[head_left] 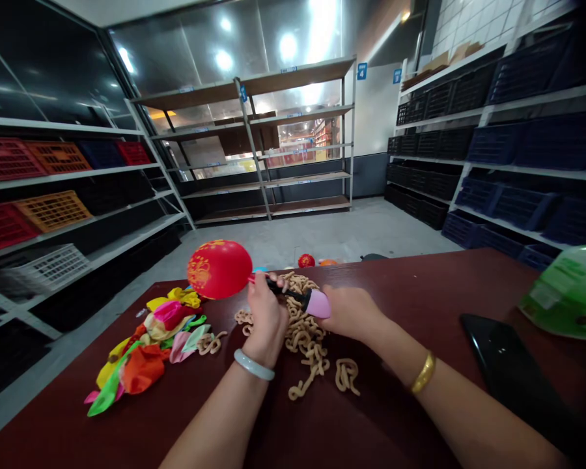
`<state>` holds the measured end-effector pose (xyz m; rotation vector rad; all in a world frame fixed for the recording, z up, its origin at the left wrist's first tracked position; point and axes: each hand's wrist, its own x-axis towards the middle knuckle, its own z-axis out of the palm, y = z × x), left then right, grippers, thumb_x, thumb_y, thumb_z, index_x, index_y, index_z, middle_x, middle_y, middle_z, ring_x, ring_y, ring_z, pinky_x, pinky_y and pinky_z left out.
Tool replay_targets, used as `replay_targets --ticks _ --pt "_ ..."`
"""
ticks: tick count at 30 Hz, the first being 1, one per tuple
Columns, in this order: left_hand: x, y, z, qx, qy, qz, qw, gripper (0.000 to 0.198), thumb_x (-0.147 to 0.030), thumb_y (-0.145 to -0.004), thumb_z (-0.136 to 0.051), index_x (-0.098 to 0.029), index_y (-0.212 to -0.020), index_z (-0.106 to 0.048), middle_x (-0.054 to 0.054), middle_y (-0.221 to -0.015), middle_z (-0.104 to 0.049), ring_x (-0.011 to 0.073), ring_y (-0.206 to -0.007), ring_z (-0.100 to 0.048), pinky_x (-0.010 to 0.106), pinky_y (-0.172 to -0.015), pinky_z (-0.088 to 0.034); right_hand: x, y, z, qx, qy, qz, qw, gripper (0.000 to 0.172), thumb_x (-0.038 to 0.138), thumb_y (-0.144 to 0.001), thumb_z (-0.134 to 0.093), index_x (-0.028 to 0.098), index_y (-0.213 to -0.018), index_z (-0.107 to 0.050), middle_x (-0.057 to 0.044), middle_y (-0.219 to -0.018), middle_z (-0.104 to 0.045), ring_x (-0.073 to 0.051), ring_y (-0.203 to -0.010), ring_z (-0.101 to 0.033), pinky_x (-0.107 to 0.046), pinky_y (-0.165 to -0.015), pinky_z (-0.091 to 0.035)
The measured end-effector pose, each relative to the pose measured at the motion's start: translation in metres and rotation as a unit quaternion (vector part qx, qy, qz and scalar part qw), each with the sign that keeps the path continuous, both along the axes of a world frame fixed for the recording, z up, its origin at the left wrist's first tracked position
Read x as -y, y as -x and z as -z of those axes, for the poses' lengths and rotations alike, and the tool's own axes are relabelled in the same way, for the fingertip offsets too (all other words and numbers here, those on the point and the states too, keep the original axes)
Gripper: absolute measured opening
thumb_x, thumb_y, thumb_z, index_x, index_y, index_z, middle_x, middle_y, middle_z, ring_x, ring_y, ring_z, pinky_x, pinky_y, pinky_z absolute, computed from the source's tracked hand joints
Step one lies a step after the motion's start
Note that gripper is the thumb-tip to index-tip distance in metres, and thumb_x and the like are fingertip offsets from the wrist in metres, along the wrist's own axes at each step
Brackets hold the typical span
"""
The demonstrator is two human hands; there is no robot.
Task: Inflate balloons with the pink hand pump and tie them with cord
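Observation:
A red balloon (219,269) with gold print, partly inflated, points left from the black nozzle end of a hand balloon pump (317,303). My left hand (265,305) is closed around the nozzle end and the balloon's neck. The lilac end of the pump is in my right hand (346,311), whose fingers are largely hidden behind it. Beneath both hands lies a heap of thin beige twisted strands (305,335), some strewn toward me. Left of my left hand is a pile of uninflated balloons (144,368) in several colours.
On the dark red table (400,417), a black phone (501,355) and a green-and-clear plastic bag (569,293) lie at the right. Small round red balloon (306,260) shows beyond the far edge. Shelves with crates (53,212) stand left and right; a metal rack (261,163) stands behind.

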<state>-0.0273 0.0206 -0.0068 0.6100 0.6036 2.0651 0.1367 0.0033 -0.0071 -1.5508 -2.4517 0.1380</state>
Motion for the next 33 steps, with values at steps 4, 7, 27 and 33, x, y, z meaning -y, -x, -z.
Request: replay_targets --ticks 4,7,27,33 --pt "0.01 -0.026 0.004 -0.016 -0.002 0.024 1.0 0.026 -0.033 -0.083 -0.063 -0.02 -0.075 -0.041 -0.005 -0.06 -0.047 0.0082 -0.048 -0.046 0.023 -0.049 -0.037 0.005 0.007 0.001 -0.014 0.006 0.015 1.0 0.039 0.048 -0.075 -0.057 0.021 -0.102 -0.058 -0.009 -0.089 -0.071 -0.027 -0.079 -0.067 -0.032 -0.061 -0.039" --pt "0.014 -0.028 0.002 -0.015 0.001 0.017 1.0 0.029 -0.035 -0.082 -0.064 -0.02 -0.074 -0.041 -0.005 -0.061 -0.047 0.0081 -0.049 -0.046 0.023 -0.049 -0.037 0.007 0.009 -0.001 -0.013 0.01 0.018 1.0 0.04 0.049 -0.074 -0.058 0.02 -0.102 -0.058 -0.01 -0.089 -0.071 -0.028 -0.079 -0.067 -0.032 -0.062 -0.039" --pt "-0.011 0.041 -0.011 0.031 0.019 -0.049 0.998 0.024 -0.024 -0.075 -0.062 -0.02 -0.073 -0.039 -0.007 -0.057 -0.045 0.0065 -0.046 -0.044 0.02 -0.046 -0.03 -0.004 -0.009 -0.005 0.034 0.011 -0.003 0.999 0.038 0.05 -0.071 -0.062 0.022 -0.096 -0.058 -0.008 -0.086 -0.07 -0.026 -0.075 -0.066 -0.031 -0.057 -0.035" --pt "0.006 -0.019 0.003 -0.001 0.014 0.021 1.0 0.027 -0.032 -0.08 -0.064 -0.02 -0.072 -0.041 -0.005 -0.059 -0.047 0.0081 -0.048 -0.046 0.022 -0.049 -0.037 0.006 0.003 -0.004 0.009 0.034 0.012 0.999 0.042 0.051 -0.076 -0.059 0.021 -0.106 -0.058 -0.009 -0.091 -0.071 -0.027 -0.081 -0.067 -0.032 -0.062 -0.04"
